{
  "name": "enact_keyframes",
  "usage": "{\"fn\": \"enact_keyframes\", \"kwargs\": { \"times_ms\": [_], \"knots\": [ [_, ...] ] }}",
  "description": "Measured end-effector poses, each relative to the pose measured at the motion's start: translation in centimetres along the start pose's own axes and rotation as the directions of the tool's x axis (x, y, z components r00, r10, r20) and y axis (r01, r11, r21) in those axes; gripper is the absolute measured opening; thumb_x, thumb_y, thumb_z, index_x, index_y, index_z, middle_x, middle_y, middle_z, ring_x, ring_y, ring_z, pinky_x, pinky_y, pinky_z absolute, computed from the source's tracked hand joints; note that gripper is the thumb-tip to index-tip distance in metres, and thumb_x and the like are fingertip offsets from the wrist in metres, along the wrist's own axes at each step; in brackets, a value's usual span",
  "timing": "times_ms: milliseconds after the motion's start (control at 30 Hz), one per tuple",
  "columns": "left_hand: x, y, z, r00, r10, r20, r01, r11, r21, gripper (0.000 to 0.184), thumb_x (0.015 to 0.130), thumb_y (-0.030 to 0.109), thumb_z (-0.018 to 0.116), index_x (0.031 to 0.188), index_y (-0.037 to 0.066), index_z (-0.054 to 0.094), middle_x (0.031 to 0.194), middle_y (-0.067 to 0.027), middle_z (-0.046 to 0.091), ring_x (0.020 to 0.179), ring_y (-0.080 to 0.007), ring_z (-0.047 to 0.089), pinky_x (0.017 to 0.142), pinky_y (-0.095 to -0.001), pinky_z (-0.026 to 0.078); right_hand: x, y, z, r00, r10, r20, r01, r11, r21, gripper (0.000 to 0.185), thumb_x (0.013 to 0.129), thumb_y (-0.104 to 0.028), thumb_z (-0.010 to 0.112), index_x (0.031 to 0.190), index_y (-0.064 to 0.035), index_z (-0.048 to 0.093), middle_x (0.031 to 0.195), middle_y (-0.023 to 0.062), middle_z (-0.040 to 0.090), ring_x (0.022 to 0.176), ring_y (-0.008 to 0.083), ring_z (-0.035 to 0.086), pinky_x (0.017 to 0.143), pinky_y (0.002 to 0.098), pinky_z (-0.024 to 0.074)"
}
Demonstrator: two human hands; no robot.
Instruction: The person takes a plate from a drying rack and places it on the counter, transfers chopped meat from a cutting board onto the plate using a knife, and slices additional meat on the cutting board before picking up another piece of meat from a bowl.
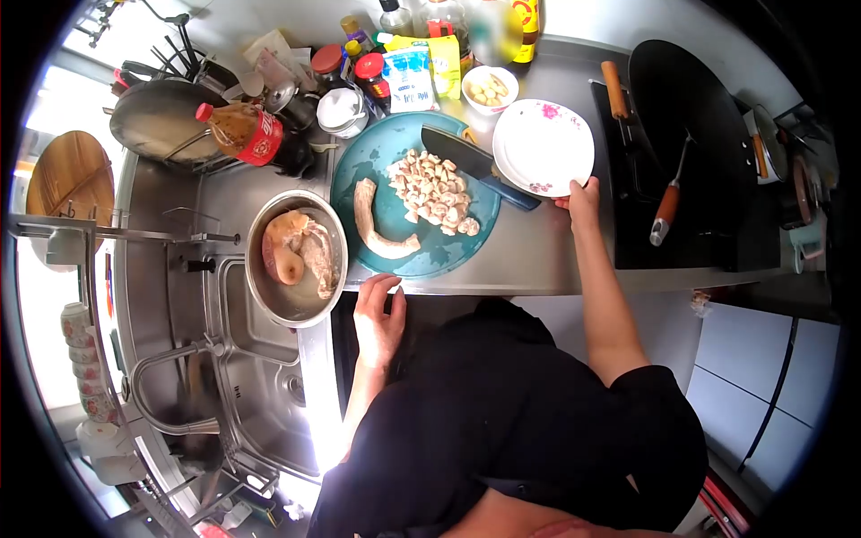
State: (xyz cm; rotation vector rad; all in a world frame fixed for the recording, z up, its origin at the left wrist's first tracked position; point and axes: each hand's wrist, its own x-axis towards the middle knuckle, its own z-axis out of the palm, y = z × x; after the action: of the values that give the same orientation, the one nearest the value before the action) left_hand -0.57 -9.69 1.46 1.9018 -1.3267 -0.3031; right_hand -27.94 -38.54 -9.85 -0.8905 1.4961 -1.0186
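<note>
The right hand point(581, 199) pinches a plate point(543, 148) (white, pink-flowered) by its edge; the left hand point(380, 314), loosely spread, is just beside the round cutting board point(448, 252).

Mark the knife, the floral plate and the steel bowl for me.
Knife point(464, 158): head view, on the dark blade.
Floral plate point(543, 146): head view, on the bare middle of its white face.
Steel bowl point(273, 301): head view, on the inner wall, beside the meat.
</note>
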Motion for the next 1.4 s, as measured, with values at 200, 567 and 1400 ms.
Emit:
{"fn": "enact_keyframes", "kwargs": {
  "times_ms": [200,567,1400],
  "knots": [
    [3.6,-0.1,0.9,0.998,0.042,0.041,-0.046,0.995,0.092,0.02,0.082,-0.003,0.066,0.101,0.001,0.065,0.103,-0.0152,0.065,0.094,-0.0331,0.065,0.084,-0.0362,0.051,1.8,3.0,-0.8,1.0,0.003,0.016,-0.003,1.0,0.025,0.026,0.098,-0.018,0.052,0.115,-0.0008,0.044,0.099,0.0147,0.064,0.062,0.0193,0.065,0.05,0.0282,0.0535],
    [12.8,-4.0,6.2,0.93,0.117,0.349,-0.223,0.933,0.281,0.081,0.061,0.022,0.088,0.133,0.013,0.052,0.14,-0.0181,0.043,0.129,-0.038,0.041,0.105,-0.0468,0.04,-8.1,-4.5,5.5,0.644,-0.517,0.564,0.765,0.449,-0.462,0.018,0.08,-0.008,0.064,0.097,-0.0069,0.063,0.098,0.0124,0.063,0.098,0.0323,0.06,0.084,0.0411,0.0493],
    [14.3,-7.1,11.1,0.94,0.204,0.272,-0.267,0.938,0.221,0.086,0.059,0.025,0.087,0.136,0.015,0.049,0.153,-0.0197,0.026,0.144,-0.0449,0.018,0.11,-0.0675,0.019,-11.7,0.7,5.3,0.953,0.054,0.299,0.008,0.979,-0.202,0.015,0.098,-0.017,0.053,0.092,-0.0033,0.055,0.074,0.0035,0.061,0.052,0.0078,0.051,0.048,0.0254,0.0402]
  ]
}}
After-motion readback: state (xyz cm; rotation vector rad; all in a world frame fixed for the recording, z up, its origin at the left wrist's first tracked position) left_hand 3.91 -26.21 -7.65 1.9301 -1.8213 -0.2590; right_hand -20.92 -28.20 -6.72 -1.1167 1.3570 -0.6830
